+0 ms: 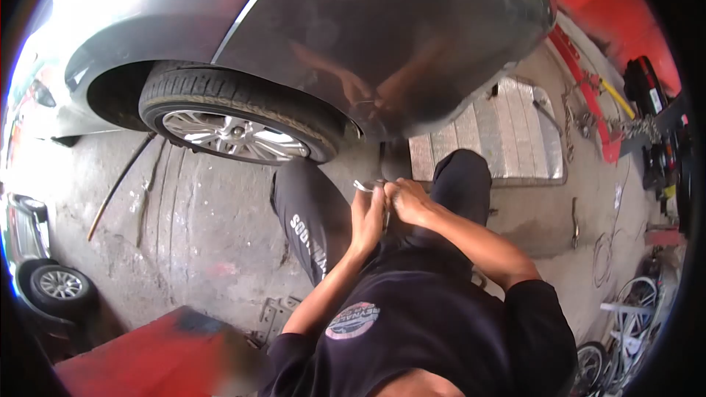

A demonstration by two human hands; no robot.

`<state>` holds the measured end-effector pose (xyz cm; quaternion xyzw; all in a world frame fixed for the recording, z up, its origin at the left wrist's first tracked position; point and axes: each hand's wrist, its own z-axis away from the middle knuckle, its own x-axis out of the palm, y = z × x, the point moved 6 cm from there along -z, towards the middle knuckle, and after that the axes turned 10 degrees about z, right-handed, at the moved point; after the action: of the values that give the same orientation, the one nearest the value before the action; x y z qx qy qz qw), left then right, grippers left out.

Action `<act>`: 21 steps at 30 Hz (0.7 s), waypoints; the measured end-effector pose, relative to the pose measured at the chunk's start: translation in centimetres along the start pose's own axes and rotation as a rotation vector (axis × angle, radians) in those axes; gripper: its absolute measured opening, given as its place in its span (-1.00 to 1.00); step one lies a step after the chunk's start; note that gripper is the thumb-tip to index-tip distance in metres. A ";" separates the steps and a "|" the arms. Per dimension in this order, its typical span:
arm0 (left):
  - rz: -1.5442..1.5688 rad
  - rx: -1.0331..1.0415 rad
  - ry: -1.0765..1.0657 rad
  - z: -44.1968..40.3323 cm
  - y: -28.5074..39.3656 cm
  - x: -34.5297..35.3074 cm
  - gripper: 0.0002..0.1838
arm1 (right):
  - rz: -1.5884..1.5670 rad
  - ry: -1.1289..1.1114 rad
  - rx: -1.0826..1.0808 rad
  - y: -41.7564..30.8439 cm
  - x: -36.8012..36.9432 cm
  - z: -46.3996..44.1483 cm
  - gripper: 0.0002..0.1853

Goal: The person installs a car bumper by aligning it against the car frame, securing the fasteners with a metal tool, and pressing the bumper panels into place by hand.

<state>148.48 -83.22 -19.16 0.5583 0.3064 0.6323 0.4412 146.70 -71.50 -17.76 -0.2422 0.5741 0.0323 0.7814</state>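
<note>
Both hands meet in front of the lap, between the knees. My left hand (pixel 369 212) is closed, its thumb pressed along a small metal tool (pixel 362 186) whose shiny end sticks out past the fingers. Close against it, my right hand (pixel 406 201) is closed too, fingertips pinched at a small dark piece that is too small to make out. Just ahead is the dark grey car body panel (pixel 390 37), which mirrors the hands. The car's wheel (pixel 239 132) with silver spokes stands to the left, under the wheel arch.
A silvery mat (pixel 500 132) lies on the floor beyond the right knee. A long thin rod (pixel 121 185) rests on the concrete at left. Red metal parts and chains (pixel 638 130) are at the right, with a bicycle wheel (pixel 638 292) below. A red panel (pixel 147 360) is at lower left.
</note>
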 end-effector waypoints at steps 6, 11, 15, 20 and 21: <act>-0.250 -0.373 0.252 -7.6 -18.1 -7.3 -0.60 | -0.338 -0.095 0.095 10.1 13.5 -2.0 -0.60; -1.220 -0.665 -0.186 -12.9 -26.6 -9.1 -0.55 | -1.648 0.491 0.794 21.7 5.3 0.2 -0.34; -1.354 -0.608 -0.350 -11.0 -27.2 -8.5 -0.55 | -1.929 0.757 0.617 24.5 -0.6 -2.2 -0.33; -1.414 -0.530 -0.641 -11.0 -33.3 -11.3 -0.54 | -2.076 0.791 0.136 27.4 -0.4 -5.9 -0.50; -1.469 -0.487 -0.435 -10.1 -28.6 -9.1 -0.56 | -2.119 0.757 0.187 26.5 -1.4 -5.7 -0.57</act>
<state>144.65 -78.22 -50.23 0.2130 0.3561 0.1064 0.9036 132.45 -50.20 -26.80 -0.5420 0.2793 -0.7654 0.2057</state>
